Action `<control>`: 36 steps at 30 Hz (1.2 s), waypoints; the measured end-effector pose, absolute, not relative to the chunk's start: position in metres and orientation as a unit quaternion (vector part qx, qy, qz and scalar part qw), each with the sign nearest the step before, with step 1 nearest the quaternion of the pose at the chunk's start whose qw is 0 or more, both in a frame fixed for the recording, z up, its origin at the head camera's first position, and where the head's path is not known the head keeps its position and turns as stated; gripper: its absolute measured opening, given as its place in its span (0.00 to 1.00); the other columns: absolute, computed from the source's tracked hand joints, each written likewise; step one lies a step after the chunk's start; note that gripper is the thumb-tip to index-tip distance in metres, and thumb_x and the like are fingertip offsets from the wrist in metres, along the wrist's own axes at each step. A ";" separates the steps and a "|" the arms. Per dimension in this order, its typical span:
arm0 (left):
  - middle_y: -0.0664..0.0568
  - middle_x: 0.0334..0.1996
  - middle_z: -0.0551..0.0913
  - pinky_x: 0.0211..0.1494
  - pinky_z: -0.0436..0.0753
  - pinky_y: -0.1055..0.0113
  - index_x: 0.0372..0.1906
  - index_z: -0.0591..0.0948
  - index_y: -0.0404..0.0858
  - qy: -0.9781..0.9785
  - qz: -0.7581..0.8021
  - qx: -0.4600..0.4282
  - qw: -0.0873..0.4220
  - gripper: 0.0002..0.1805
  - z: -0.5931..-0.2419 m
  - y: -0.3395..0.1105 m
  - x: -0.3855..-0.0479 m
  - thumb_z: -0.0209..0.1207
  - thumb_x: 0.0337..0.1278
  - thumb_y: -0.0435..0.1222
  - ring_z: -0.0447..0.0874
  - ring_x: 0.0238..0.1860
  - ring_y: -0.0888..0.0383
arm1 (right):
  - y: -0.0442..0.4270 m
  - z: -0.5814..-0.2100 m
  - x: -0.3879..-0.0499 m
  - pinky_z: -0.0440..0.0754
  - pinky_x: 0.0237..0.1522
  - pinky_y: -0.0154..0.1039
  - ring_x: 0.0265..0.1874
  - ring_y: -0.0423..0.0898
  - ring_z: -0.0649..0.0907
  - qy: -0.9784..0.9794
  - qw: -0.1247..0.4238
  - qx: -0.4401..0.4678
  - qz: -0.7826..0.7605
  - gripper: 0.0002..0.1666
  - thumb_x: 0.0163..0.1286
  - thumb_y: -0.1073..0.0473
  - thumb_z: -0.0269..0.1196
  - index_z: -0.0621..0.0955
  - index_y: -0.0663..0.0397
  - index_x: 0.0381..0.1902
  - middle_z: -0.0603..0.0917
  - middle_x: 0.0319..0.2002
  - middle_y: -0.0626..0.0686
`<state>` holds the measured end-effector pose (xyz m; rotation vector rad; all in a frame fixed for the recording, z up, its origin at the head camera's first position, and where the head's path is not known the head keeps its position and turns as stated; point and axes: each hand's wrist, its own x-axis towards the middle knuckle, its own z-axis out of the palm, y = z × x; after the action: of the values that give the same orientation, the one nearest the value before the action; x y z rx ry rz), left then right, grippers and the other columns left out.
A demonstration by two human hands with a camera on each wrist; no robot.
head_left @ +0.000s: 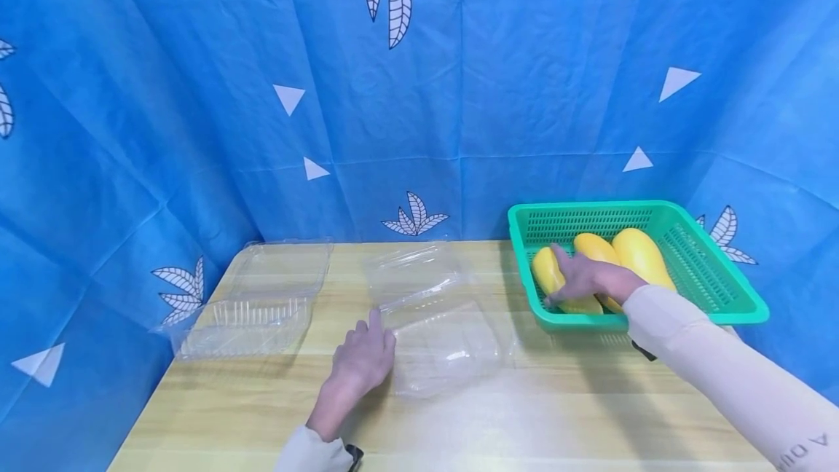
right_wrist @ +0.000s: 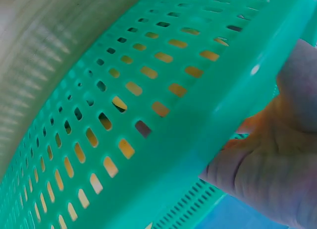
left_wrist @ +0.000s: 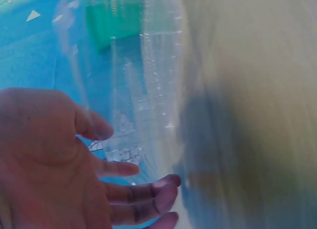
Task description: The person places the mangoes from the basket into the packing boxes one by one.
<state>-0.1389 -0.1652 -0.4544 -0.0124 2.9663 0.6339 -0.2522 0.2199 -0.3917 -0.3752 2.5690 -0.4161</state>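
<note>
Three smooth yellow fruits that look like mangoes lie in a green plastic basket (head_left: 721, 315). My right hand (head_left: 580, 275) reaches over the near rim and spans the leftmost mango (head_left: 547, 268), its fingers spread to both sides of it. In the right wrist view the basket wall (right_wrist: 183, 154) hides most fingers of that hand (right_wrist: 267, 164). My left hand (head_left: 363, 352) is beside an opened clear plastic clamshell box (head_left: 446, 348), fingertips at its left edge. In the left wrist view the hand's (left_wrist: 64, 159) fingers are loosely bent next to the clear plastic.
Another opened clear clamshell box (head_left: 245, 333) stands at the left of the wooden table (head_left: 262, 414). The two other mangoes (head_left: 642, 257) lie to the right of the first. A blue patterned cloth (head_left: 419, 108) hangs behind and at both sides of the table.
</note>
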 end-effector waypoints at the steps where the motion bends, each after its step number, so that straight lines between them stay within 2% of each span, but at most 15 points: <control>1: 0.34 0.45 0.77 0.42 0.79 0.42 0.73 0.62 0.30 0.979 0.199 -0.001 0.046 0.29 -0.456 -0.165 -0.140 0.43 0.77 0.43 0.79 0.43 0.38 | 0.220 -0.393 -0.252 0.60 0.67 0.72 0.72 0.79 0.52 0.944 0.257 -0.132 -0.159 0.74 0.64 0.41 0.72 0.35 0.72 0.78 0.51 0.74 0.81; 5: 0.36 0.44 0.77 0.40 0.79 0.44 0.73 0.63 0.34 0.982 0.185 0.007 0.026 0.27 -0.462 -0.168 -0.143 0.41 0.78 0.43 0.79 0.42 0.39 | 0.218 -0.396 -0.250 0.69 0.63 0.69 0.70 0.75 0.62 0.938 0.272 -0.107 -0.187 0.75 0.64 0.45 0.73 0.31 0.66 0.79 0.54 0.73 0.80; 8: 0.35 0.52 0.78 0.46 0.79 0.43 0.74 0.63 0.35 0.979 0.204 0.004 0.022 0.29 -0.466 -0.172 -0.141 0.42 0.79 0.47 0.79 0.48 0.38 | 0.219 -0.398 -0.250 0.84 0.43 0.58 0.46 0.62 0.81 0.932 0.285 -0.086 -0.207 0.75 0.65 0.47 0.73 0.27 0.60 0.79 0.76 0.57 0.75; 11: 0.35 0.58 0.77 0.49 0.78 0.44 0.74 0.64 0.34 0.976 0.219 0.005 0.019 0.31 -0.468 -0.176 -0.138 0.44 0.78 0.49 0.78 0.53 0.39 | 0.220 -0.399 -0.251 0.83 0.22 0.48 0.20 0.50 0.76 0.930 0.294 -0.078 -0.204 0.74 0.67 0.49 0.72 0.25 0.55 0.79 0.80 0.33 0.61; 14: 0.38 0.52 0.78 0.43 0.78 0.49 0.69 0.68 0.33 0.977 0.213 0.021 0.010 0.28 -0.470 -0.180 -0.137 0.46 0.78 0.48 0.78 0.47 0.43 | 0.221 -0.399 -0.253 0.82 0.18 0.46 0.12 0.47 0.74 0.936 0.290 -0.087 -0.178 0.73 0.68 0.49 0.71 0.25 0.56 0.79 0.77 0.25 0.55; 19: 0.46 0.34 0.71 0.32 0.71 0.58 0.48 0.71 0.34 0.982 0.181 0.052 -0.016 0.14 -0.474 -0.182 -0.140 0.46 0.77 0.42 0.69 0.33 0.50 | 0.224 -0.397 -0.255 0.84 0.21 0.50 0.13 0.50 0.78 0.937 0.284 -0.105 -0.173 0.72 0.68 0.50 0.70 0.26 0.59 0.79 0.79 0.30 0.60; 21: 0.48 0.30 0.68 0.32 0.69 0.59 0.41 0.69 0.36 0.984 0.168 0.062 -0.028 0.11 -0.474 -0.183 -0.143 0.46 0.76 0.41 0.66 0.31 0.50 | 0.226 -0.395 -0.255 0.84 0.21 0.50 0.15 0.51 0.78 0.936 0.282 -0.107 -0.183 0.71 0.69 0.51 0.69 0.25 0.58 0.79 0.79 0.44 0.72; 24: 0.49 0.28 0.66 0.32 0.69 0.58 0.36 0.68 0.38 0.985 0.154 0.074 -0.041 0.10 -0.473 -0.184 -0.147 0.47 0.76 0.39 0.65 0.31 0.51 | 0.229 -0.393 -0.256 0.85 0.24 0.52 0.23 0.51 0.80 0.934 0.275 -0.103 -0.204 0.70 0.69 0.50 0.68 0.26 0.55 0.79 0.59 0.66 0.85; 26: 0.49 0.28 0.66 0.33 0.68 0.58 0.35 0.67 0.38 0.985 0.143 0.080 -0.046 0.11 -0.473 -0.185 -0.150 0.47 0.76 0.39 0.65 0.30 0.51 | 0.231 -0.390 -0.256 0.86 0.26 0.54 0.27 0.51 0.80 0.931 0.272 -0.103 -0.218 0.69 0.70 0.47 0.67 0.26 0.55 0.80 0.46 0.71 0.85; 27: 0.49 0.27 0.66 0.32 0.68 0.59 0.34 0.67 0.38 0.986 0.139 0.083 -0.047 0.11 -0.472 -0.185 -0.152 0.47 0.75 0.39 0.64 0.30 0.51 | 0.232 -0.389 -0.256 0.85 0.27 0.53 0.27 0.51 0.79 0.931 0.271 -0.104 -0.222 0.69 0.71 0.46 0.66 0.25 0.55 0.79 0.46 0.72 0.85; 28: 0.49 0.27 0.66 0.32 0.67 0.59 0.33 0.67 0.39 0.986 0.136 0.086 -0.049 0.11 -0.472 -0.186 -0.154 0.47 0.75 0.39 0.64 0.29 0.51 | 0.233 -0.388 -0.256 0.85 0.29 0.52 0.26 0.49 0.78 0.931 0.268 -0.110 -0.220 0.68 0.71 0.45 0.64 0.26 0.57 0.79 0.55 0.69 0.85; 30: 0.49 0.27 0.66 0.33 0.67 0.59 0.33 0.67 0.39 0.986 0.131 0.091 -0.051 0.11 -0.471 -0.187 -0.158 0.47 0.75 0.38 0.64 0.29 0.51 | 0.234 -0.385 -0.254 0.83 0.45 0.60 0.40 0.62 0.83 0.933 0.261 -0.121 -0.218 0.66 0.73 0.43 0.61 0.26 0.62 0.78 0.56 0.70 0.84; 33: 0.49 0.28 0.66 0.34 0.66 0.58 0.33 0.66 0.39 0.987 0.121 0.098 -0.050 0.11 -0.470 -0.188 -0.164 0.46 0.75 0.39 0.64 0.30 0.51 | 0.236 -0.384 -0.252 0.64 0.64 0.71 0.66 0.79 0.66 0.936 0.243 -0.134 -0.217 0.62 0.76 0.43 0.57 0.27 0.68 0.77 0.51 0.72 0.85; 35: 0.49 0.29 0.66 0.35 0.66 0.57 0.34 0.66 0.39 0.987 0.116 0.100 -0.048 0.11 -0.469 -0.189 -0.167 0.46 0.75 0.40 0.64 0.31 0.50 | 0.237 -0.383 -0.251 0.46 0.68 0.77 0.71 0.83 0.41 0.936 0.233 -0.138 -0.223 0.61 0.77 0.43 0.56 0.28 0.69 0.77 0.39 0.74 0.84; 36: 0.49 0.29 0.65 0.36 0.65 0.57 0.34 0.66 0.39 0.987 0.114 0.101 -0.046 0.11 -0.469 -0.189 -0.168 0.46 0.75 0.40 0.63 0.32 0.50 | 0.238 -0.383 -0.251 0.46 0.68 0.77 0.71 0.83 0.40 0.936 0.231 -0.139 -0.228 0.60 0.77 0.43 0.55 0.29 0.69 0.77 0.38 0.74 0.84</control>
<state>-0.1682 -0.1888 -0.4695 0.3259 3.1968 0.3677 -0.2505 0.2380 -0.3832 -0.3825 2.5720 -0.6266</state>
